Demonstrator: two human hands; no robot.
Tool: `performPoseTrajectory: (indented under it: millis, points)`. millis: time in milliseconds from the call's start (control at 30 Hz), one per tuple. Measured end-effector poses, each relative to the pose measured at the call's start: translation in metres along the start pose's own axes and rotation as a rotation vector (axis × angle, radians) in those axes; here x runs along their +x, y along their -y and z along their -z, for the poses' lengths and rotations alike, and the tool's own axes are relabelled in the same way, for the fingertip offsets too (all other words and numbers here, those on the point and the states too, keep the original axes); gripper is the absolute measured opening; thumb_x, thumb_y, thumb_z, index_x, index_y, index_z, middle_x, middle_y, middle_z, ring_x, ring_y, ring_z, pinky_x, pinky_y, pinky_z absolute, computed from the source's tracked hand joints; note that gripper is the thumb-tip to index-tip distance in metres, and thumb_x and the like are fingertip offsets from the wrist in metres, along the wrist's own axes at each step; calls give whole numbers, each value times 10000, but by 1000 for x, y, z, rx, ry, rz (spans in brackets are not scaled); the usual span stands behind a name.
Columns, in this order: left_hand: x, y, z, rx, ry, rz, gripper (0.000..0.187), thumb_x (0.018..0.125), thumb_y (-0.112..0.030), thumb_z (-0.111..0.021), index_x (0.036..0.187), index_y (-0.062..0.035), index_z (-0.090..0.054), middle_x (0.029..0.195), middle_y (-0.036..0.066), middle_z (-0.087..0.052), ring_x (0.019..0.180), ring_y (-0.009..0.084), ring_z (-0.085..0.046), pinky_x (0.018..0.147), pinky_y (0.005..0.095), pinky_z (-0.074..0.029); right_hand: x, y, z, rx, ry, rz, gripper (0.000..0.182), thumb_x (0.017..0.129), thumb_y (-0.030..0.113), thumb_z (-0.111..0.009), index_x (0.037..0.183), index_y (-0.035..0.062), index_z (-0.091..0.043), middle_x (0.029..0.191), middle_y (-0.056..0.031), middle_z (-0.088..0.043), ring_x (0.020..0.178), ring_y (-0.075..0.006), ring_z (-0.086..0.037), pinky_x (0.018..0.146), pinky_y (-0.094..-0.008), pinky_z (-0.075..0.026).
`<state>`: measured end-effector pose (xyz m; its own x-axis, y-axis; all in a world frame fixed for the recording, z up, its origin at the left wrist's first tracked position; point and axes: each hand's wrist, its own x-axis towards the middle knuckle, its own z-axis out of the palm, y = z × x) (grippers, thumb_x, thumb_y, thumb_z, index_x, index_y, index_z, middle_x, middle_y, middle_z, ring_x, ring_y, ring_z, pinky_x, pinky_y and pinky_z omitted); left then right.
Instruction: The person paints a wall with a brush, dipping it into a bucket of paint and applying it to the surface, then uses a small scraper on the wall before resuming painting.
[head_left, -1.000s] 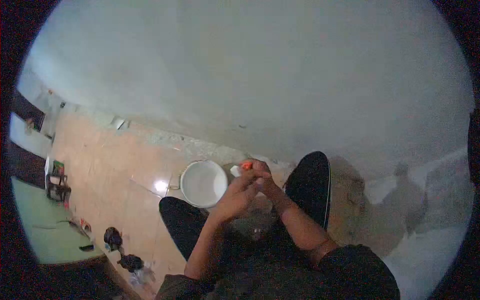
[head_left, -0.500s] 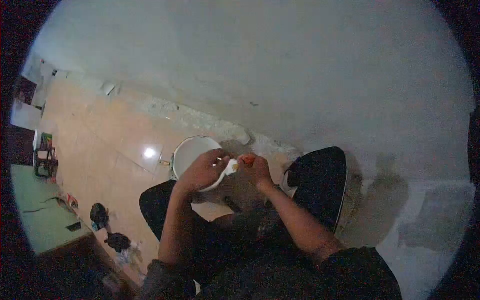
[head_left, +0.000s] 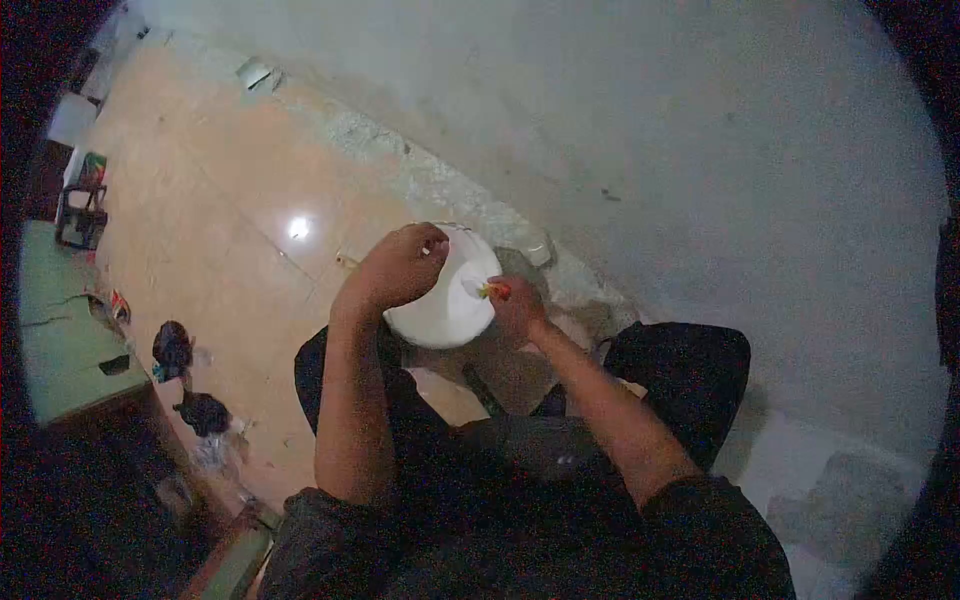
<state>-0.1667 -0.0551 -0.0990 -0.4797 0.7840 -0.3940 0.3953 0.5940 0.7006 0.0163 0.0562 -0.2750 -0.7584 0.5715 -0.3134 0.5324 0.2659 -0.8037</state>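
Note:
A round white bowl [head_left: 445, 315] sits low between my knees, its inside facing up. My left hand [head_left: 398, 268] is over the bowl's left side with its fingers curled together; a tiny white bit shows at the fingertips, and I cannot tell what it is. At the right rim, my right hand [head_left: 522, 310] is closed on a small orange-and-yellow thing [head_left: 497, 291]. A whitish end of it points in over the bowl.
A pale wall [head_left: 720, 200] rises on the right, with a rough ledge [head_left: 450, 175] at its foot. Tiled floor [head_left: 240, 180] stretches left. Black bundles [head_left: 173, 348] lie by a green surface [head_left: 75, 320], and a dark-framed rack [head_left: 82, 215] stands farther back.
My hands have moved apart, the left up and leftward over the bowl, the right staying at the rim with the orange-and-yellow thing. The whole view has shifted, and more of the bowl shows.

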Motion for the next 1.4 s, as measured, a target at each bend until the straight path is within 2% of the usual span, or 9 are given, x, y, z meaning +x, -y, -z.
performPoseTrajectory:
  millis: [100,200,367,567,700,1133,1267,1333,1400]
  points:
    - [7,20,7,105,13,27,317,886,-248,-492,1075,-20,-602,1045,201,-622,974,333,-606,845,398,-473,19,-2,-23,-5,66,-94,246,765,179,-653,972,46,-657,859,-172,-657,775,-287,-647,717,-356,-505]
    - [8,19,4,66,-13,41,318,874,-229,-495,1068,-1,-600,1044,211,-617,975,343,-601,852,401,-471,48,-45,-55,-156,10,264,239,767,159,-647,965,25,-653,829,-161,-663,791,-308,-649,729,-367,-509]
    - [10,19,9,27,1,-15,325,864,-214,-502,1064,26,-592,1034,226,-607,966,355,-593,858,409,-461,67,-41,-78,-234,118,263,192,796,233,-580,883,80,-657,834,-149,-656,793,-357,-622,730,-436,-502]
    - [7,21,9,29,9,1,321,865,-216,-500,1071,11,-594,1065,226,-592,993,367,-575,878,411,-448,79,-38,-96,-404,256,-6,184,787,231,-555,860,98,-659,847,-173,-644,811,-378,-617,732,-468,-496]
    - [3,26,14,37,34,38,326,850,-216,-525,1090,-3,-586,1096,221,-584,1027,370,-563,898,410,-439,82,-48,-110,-412,192,24,192,800,236,-533,809,78,-642,824,-188,-637,804,-381,-616,729,-481,-495]
    - [2,24,13,51,79,80,380,848,-266,-542,1145,-29,-552,1140,216,-573,1042,370,-565,896,426,-450,83,-74,-154,-459,310,42,316,835,306,-494,963,41,-611,907,-204,-641,880,-361,-621,769,-461,-494]
    - [8,27,8,114,118,85,380,853,-269,-535,1142,-24,-555,1126,218,-577,1039,371,-564,903,422,-444,90,-77,-152,-512,331,47,309,817,311,-518,946,50,-624,920,-200,-643,893,-351,-622,781,-458,-490]
    - [10,34,3,21,12,-12,326,812,-243,-528,967,30,-616,988,251,-609,954,399,-578,858,442,-448,93,-64,-138,-540,333,58,298,806,308,-531,932,56,-630,922,-199,-643,894,-348,-623,784,-458,-488]
    - [16,38,3,68,54,21,338,836,-248,-527,1049,6,-592,1038,233,-600,987,384,-573,883,426,-443,85,-30,-98,-350,285,124,256,778,265,-563,887,46,-637,842,-202,-643,830,-353,-630,745,-436,-498]
